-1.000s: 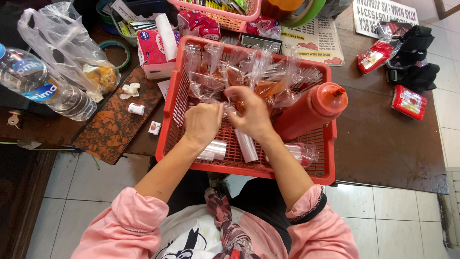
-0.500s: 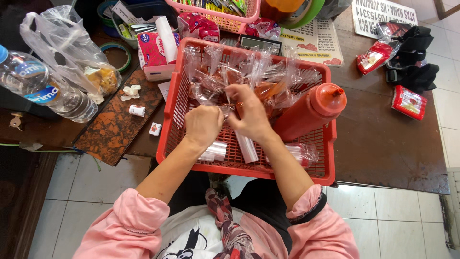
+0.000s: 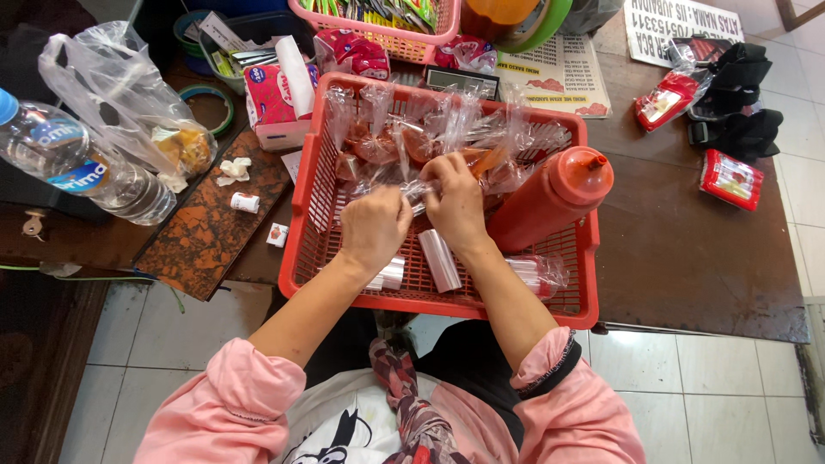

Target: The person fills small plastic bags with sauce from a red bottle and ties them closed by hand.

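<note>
Hands, left hand (image 3: 375, 230) and right hand (image 3: 455, 204), remain pinching the clear bag (image 3: 414, 187).

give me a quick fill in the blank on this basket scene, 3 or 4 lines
1. Both hands, the left hand and the right hand, work a small clear plastic bag over a ____ plastic basket.
2. The red squeeze bottle leans in the basket's ____ side.
3. The clear water bottle lies to the ____ of the basket.
4. The sleeves are ____ in colour.

Missing words: red; right; left; pink
</note>
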